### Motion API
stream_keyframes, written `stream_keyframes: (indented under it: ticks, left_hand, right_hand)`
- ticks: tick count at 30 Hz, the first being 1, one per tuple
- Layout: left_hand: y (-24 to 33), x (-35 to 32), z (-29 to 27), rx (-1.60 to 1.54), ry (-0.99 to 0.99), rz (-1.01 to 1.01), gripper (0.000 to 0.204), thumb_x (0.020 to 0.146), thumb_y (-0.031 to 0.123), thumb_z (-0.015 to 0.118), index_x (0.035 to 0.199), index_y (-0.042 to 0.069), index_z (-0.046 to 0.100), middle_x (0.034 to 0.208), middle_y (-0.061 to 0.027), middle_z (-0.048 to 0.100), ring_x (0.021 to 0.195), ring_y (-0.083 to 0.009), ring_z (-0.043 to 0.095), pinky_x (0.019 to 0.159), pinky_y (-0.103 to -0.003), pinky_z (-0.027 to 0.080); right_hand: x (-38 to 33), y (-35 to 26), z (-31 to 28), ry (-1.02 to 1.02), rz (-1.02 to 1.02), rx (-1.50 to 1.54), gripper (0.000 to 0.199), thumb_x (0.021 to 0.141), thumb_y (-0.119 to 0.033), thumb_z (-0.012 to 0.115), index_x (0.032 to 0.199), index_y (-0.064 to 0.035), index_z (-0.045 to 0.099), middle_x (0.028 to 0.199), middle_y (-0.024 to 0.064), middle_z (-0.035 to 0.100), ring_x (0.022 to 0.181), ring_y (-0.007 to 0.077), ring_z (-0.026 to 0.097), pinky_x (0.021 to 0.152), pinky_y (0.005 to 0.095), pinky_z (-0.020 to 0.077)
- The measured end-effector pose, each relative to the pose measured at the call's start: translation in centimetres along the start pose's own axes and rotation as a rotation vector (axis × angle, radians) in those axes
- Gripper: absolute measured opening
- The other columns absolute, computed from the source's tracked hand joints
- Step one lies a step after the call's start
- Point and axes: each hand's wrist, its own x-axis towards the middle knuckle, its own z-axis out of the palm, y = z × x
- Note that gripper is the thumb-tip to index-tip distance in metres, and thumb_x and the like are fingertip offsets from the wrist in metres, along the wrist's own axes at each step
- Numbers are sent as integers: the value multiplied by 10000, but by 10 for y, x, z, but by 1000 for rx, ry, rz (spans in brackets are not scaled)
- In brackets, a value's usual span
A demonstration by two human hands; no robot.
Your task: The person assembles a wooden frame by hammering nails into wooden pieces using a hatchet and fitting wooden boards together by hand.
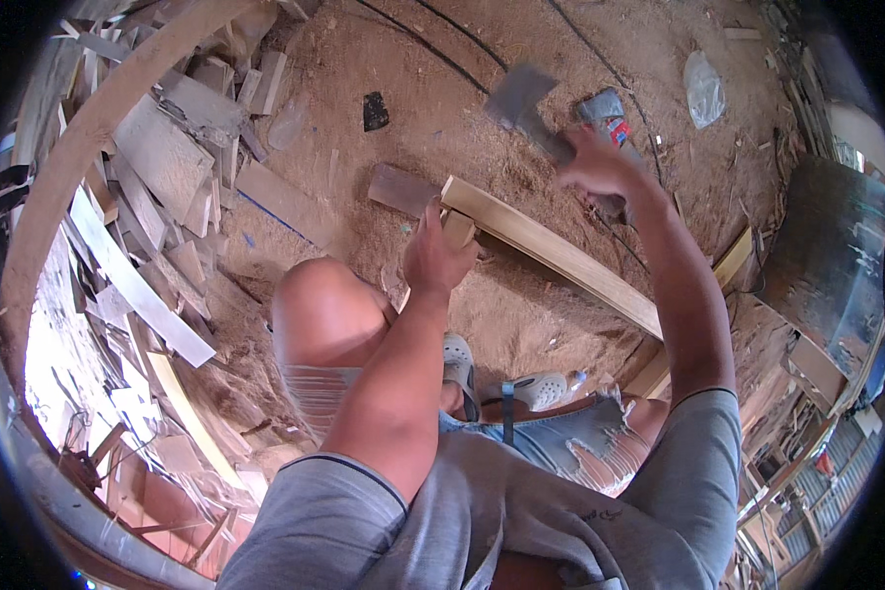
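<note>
My left hand [437,252] is closed round a short pale wood block [458,229], held by the near end of a long pale wooden bar [556,256]. The fingertips partly hide the block. The bar slants down to the right and passes behind my right forearm. My right hand [603,165], raised beyond the bar, grips a broad-bladed chopping tool [521,94]. Its wide grey blade points up and left and is blurred, so I cannot tell its exact kind. A darker flat board [400,189] lies on the ground under the bar's near end.
Sawdust and shavings cover the ground. Wood offcuts [172,157] pile up on the left, beside a curved wooden strip [44,197]. Black cables [433,49] run across the far ground. A clear plastic bag [703,88] lies far right, and a dark curved sheet [826,261] stands at the right.
</note>
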Motion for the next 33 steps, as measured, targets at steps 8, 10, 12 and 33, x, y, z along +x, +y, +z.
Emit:
stream_keyframes:
  ticks: [8,10,12,33]
  left_hand:
    - [1,4,-1,35,-9,15,797,776,289,867,1435,58,483,1224,-265,683,1129,-486,662,929,-567,552]
    - [0,-2,-1,70,-11,-30,775,756,298,889,1384,81,489,1293,-202,663,1174,-441,658,954,-563,558]
    - [0,2,0,59,5,2,775,753,298,892,1381,83,491,1272,-209,667,1177,-441,657,952,-564,556]
    - [0,-9,6,115,54,15,797,724,304,923,1336,59,475,1181,-261,700,1081,-498,673,887,-588,549]
  right_hand:
    - [8,-13,69,24,75,-200,319,849,-138,744,1088,29,615,800,155,734,667,198,728,586,405,576]
    - [-8,-10,62,-284,92,-189,327,843,-131,733,1093,39,610,792,149,730,667,205,728,594,412,581]
    - [-1,-11,29,-316,-69,-186,358,832,-108,704,1131,53,592,784,131,720,659,213,725,587,407,578]
    - [-1,-3,48,-317,-132,-196,248,784,-36,651,1000,87,636,732,173,706,608,260,715,477,430,550]
